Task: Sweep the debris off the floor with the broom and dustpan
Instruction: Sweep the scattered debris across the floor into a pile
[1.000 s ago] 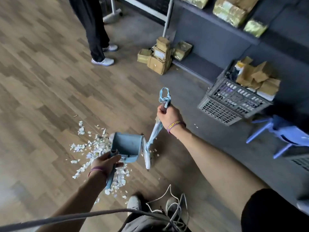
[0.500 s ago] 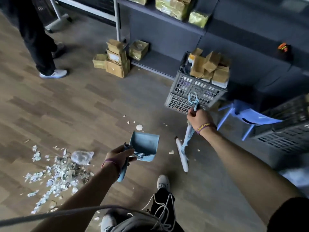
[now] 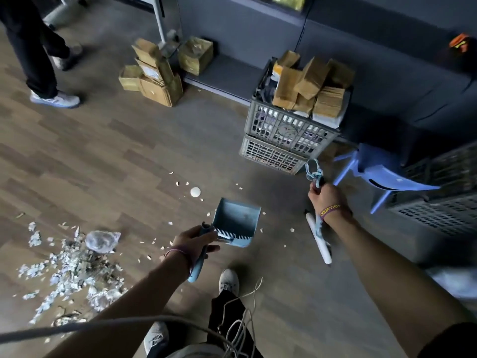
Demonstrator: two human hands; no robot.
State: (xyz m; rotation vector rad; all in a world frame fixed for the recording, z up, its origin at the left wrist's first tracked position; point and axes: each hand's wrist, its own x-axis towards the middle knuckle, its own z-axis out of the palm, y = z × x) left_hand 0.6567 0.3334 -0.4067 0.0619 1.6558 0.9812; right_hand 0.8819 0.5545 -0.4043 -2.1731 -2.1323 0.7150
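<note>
Dustpan (image 3: pixel 236 223), blue: handle gripped in left hand (image 3: pixel 192 240), mouth pointing away from the holder. Broom (image 3: pixel 318 236): handle top gripped in right hand (image 3: pixel 325 200), head right of dustpan. Debris (image 3: pixel 74 270): pale shreds heaped on floor (image 3: pixel 103 156), left of dustpan; stray bits around it.

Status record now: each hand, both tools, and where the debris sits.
left hand: grips dustpan by its handle
right hand: grips broom near the handle's top
broom: head low, right of dustpan
debris pile: on floor, left of dustpan, apart from it
loose scraps: scattered around dustpan
</note>
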